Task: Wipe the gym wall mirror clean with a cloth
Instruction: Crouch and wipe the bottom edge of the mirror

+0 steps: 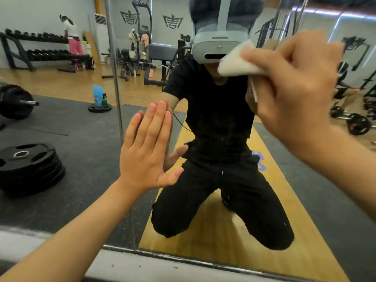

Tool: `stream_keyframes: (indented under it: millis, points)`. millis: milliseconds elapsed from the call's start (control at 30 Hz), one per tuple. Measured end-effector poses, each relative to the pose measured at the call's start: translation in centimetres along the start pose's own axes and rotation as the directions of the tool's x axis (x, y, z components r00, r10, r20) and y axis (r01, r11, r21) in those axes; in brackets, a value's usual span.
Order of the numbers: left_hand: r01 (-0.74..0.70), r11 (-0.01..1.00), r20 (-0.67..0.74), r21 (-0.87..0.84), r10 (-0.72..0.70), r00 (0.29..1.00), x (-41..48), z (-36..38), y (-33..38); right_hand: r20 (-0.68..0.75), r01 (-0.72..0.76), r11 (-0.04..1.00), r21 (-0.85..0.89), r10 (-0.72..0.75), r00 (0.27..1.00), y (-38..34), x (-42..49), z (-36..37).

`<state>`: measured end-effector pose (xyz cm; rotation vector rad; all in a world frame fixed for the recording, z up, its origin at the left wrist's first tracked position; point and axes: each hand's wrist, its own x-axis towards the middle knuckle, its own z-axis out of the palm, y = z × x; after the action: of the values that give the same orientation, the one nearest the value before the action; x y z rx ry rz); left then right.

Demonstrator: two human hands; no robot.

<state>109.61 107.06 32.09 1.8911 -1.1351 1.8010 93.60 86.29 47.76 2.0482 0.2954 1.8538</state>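
Glass wall mirror (87,169) is standing directly ahead, spanning the view. Left hand (146,151) is pressing flat against it, fingers straight, together, pointing up, holding nothing. White cloth (238,62) is sitting higher and to the right, a folded wad projecting leftward from the fingers gripping it, long axis near level. Right hand (295,84) is pinching the cloth's right end, fingers curled round it; motion blur is hiding whether cloth is touching glass.
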Motion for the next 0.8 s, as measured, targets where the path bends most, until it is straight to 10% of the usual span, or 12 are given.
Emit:
stream_keyframes:
  millis: [100,233,300,433,700,800]
  points:
    - [-0.001,1.0,0.004,-0.007,0.001,1.0,0.0,-0.2,0.1,0.072,-0.061,0.993,0.102,0.054,0.996,-4.2,-3.5,0.8]
    - [-0.025,1.0,0.019,0.002,0.025,1.0,-0.1,-0.2,-0.1,0.362,0.166,0.955,0.245,-0.249,0.898,-6.2,-8.4,0.1]
    - [-0.03,0.999,0.013,0.014,0.03,0.999,-0.2,0.0,-0.1,0.267,0.31,0.935,0.174,-0.348,0.899,-4.4,-6.6,0.0]
    - [-0.012,1.0,0.001,0.013,0.012,1.0,0.0,0.0,0.1,-0.001,0.053,0.998,0.043,-0.053,0.999,-3.0,-2.1,1.4]
    - [0.0,1.0,0.035,0.019,0.0,0.999,-0.1,-0.2,0.1,0.398,0.211,0.935,0.286,-0.316,0.861,-8.7,-13.9,1.8]
    - [0.002,1.0,0.03,0.012,-0.002,1.0,0.0,-0.1,0.1,0.174,0.131,0.983,0.126,-0.152,0.973,-6.5,-7.5,1.9]
